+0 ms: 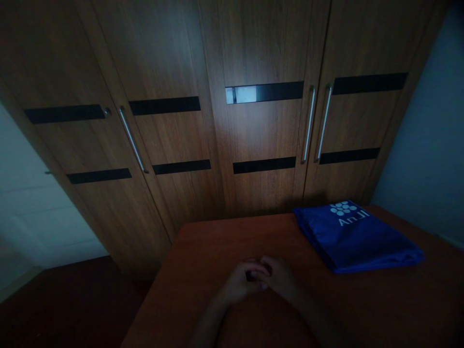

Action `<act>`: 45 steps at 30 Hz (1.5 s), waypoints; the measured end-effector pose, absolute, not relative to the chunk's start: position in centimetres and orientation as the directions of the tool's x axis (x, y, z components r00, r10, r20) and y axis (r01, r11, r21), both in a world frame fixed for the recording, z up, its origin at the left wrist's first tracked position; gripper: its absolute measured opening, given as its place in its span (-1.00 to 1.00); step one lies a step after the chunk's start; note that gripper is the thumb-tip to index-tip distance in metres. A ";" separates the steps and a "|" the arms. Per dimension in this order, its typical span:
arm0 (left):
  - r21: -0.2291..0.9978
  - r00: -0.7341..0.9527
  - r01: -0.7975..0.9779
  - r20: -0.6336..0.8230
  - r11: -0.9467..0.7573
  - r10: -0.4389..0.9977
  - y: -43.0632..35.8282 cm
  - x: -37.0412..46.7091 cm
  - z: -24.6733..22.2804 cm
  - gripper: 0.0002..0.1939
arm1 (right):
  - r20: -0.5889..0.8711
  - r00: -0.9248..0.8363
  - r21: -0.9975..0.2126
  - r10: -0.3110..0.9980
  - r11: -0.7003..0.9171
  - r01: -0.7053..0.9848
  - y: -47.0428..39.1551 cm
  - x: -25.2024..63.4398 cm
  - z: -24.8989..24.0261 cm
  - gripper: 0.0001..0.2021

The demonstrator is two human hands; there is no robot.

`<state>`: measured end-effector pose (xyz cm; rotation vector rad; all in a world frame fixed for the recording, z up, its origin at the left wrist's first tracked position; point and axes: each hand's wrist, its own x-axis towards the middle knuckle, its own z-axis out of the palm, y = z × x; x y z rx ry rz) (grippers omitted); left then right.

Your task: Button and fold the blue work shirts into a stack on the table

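Note:
My left hand (239, 282) and my right hand (280, 277) meet at the fingertips, low over the reddish-brown table (232, 238). Their fingers are curled and pressed against one another, with a small dark gap between the hands. I see no object in either one. Off to the right of my right hand, and apart from it, lies a folded blue cloth item (357, 244), perhaps a bag, with white lettering and a cluster of white dots. The dim light blurs the details of the fingers.
Behind the table stands a wooden wardrobe (174, 135) with dark strips and long metal handles (308, 124). A pale door (39, 208) is at the left and a bluish wall (422, 179) at the right. Dark floor (76, 299) shows left of the table's edge.

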<state>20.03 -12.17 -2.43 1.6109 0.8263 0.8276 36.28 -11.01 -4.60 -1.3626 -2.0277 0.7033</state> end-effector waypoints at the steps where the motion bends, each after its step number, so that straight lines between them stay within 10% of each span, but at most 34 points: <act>1: 0.984 0.518 0.089 0.087 -0.154 0.851 -12.2 20.0 -2.4 -0.72 | 0.174 -0.306 -0.701 0.936 0.337 0.629 -11.0 36.3 -4.6 -0.80; 45: 0.999 0.477 -0.008 0.036 -0.036 0.878 -11.9 20.3 -2.8 -0.60 | 0.169 -0.317 -0.776 0.933 0.325 0.540 -11.0 36.3 -4.5 -0.74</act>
